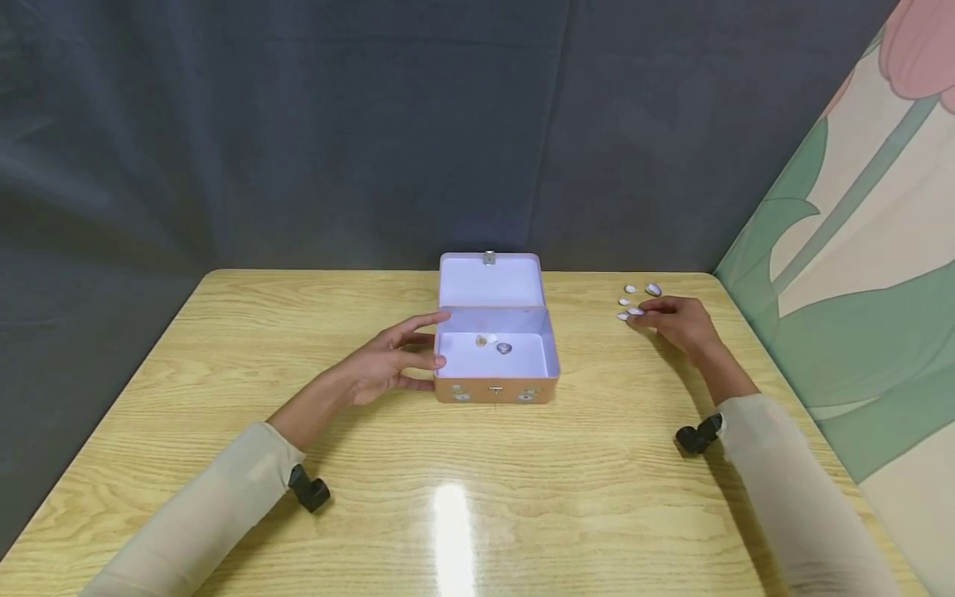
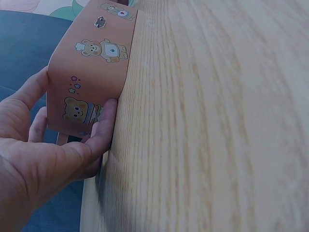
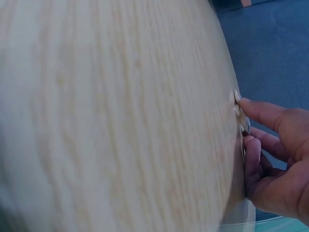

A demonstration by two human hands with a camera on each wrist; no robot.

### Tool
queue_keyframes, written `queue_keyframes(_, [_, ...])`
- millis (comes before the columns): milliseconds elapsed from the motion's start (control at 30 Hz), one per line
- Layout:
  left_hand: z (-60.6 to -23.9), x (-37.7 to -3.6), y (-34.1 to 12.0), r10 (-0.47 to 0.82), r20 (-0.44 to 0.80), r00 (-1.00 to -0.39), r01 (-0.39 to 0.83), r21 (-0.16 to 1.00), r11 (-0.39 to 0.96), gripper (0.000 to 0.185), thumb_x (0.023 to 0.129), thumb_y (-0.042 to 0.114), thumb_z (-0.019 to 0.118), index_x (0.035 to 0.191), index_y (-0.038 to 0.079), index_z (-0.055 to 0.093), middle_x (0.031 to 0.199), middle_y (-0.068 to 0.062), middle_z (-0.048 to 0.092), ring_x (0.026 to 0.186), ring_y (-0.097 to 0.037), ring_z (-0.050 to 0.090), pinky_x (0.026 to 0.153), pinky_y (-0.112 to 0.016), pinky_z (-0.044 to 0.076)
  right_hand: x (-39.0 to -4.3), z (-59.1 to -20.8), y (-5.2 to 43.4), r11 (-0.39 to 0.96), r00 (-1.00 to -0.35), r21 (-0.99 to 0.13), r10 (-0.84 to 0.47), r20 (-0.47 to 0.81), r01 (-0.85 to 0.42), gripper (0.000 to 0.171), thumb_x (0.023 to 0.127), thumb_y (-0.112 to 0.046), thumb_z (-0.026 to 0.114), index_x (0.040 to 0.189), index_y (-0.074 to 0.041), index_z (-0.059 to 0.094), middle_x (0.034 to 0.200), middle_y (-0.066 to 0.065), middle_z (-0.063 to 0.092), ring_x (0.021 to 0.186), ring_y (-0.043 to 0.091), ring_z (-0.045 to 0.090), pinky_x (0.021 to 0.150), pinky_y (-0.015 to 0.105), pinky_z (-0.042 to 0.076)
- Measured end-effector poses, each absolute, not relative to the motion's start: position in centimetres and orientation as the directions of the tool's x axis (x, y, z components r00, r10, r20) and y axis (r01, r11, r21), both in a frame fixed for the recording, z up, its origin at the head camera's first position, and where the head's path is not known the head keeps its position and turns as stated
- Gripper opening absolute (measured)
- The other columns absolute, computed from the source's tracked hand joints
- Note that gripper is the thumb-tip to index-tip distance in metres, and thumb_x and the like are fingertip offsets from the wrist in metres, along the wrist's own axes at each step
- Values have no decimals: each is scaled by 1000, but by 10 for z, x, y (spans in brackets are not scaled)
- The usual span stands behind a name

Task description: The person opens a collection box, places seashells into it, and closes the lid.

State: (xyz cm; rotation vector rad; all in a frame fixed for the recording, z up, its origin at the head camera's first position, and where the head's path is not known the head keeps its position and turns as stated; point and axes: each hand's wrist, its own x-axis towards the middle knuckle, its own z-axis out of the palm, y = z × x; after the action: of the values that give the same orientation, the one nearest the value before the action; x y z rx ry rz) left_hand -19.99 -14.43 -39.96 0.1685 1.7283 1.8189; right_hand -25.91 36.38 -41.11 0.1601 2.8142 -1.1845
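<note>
An open tin box, orange outside and lilac inside, stands at the table's middle. Bear pictures cover its outer walls in the left wrist view. My left hand rests on the box's left side, fingers spread, with fingertips at the rim and lower wall. Inside lie a dark seashell, a yellowish seashell and a white one. To the right, my right hand pinches a pale seashell between thumb and index finger, low over the table. The right wrist view shows this shell partly covered by fingers.
Several more shells lie just beyond the right hand, among them a larger seashell and a small white shell. The box's lid leans back upright. A dark curtain hangs behind the wooden table; a floral panel flanks the right edge.
</note>
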Motion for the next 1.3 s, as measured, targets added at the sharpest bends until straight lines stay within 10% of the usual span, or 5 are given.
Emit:
queue_keyframes(333, [-398, -199, -146, 505, -317, -803, -342, 939, 44, 82, 108, 3, 74, 175, 38, 42, 177, -15, 29, 142, -36, 61, 114, -56, 63, -260, -410, 362, 668, -989, -732, 52, -140, 138, 55, 112, -33, 73, 148, 8, 66, 146, 21, 63, 111, 17, 55, 83, 15, 47])
queue_keyframes(667, [-398, -198, -145, 507, -321, -800, -343, 938, 51, 81, 108, 4, 74, 175, 38, 42, 178, -14, 29, 138, -33, 63, 113, -54, 64, -255, -400, 365, 491, -987, -857, 50, -151, 156, 55, 112, -20, 71, 152, 14, 57, 98, -29, 66, 88, -13, 69, 83, 12, 64])
queue_keyframes(1300, [-399, -197, -140, 503, -324, -801, -351, 935, 45, 81, 107, 4, 75, 174, 38, 44, 176, -14, 31, 136, -32, 64, 111, -53, 65, -239, -397, 355, 329, -998, -942, 38, -58, 67, 55, 109, -9, 75, 151, 21, 55, 102, -30, 72, 90, -12, 76, 87, 17, 67])
